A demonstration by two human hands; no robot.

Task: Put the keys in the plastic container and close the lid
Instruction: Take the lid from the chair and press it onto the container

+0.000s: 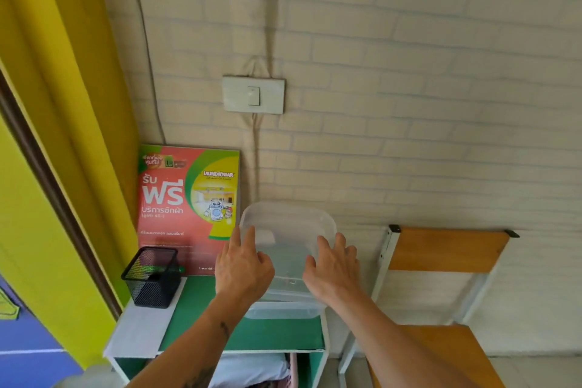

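Observation:
A clear plastic container (283, 312) stands on the green top of a small table (201, 318), close to its right edge. Its clear lid (286, 224) is over the container, with the far edge tilted up toward the wall. My left hand (242, 264) lies on the lid's left side, fingers over the edge. My right hand (333, 268) holds the lid's right side the same way. I cannot make out the keys; only a faint small mark shows through the plastic between my hands.
A black mesh pen holder (152, 277) stands at the table's left back. A red and green laundry poster (189, 205) leans on the wall behind it. A wooden chair (441, 264) stands just right of the table. A yellow curtain (63, 104) hangs at the left.

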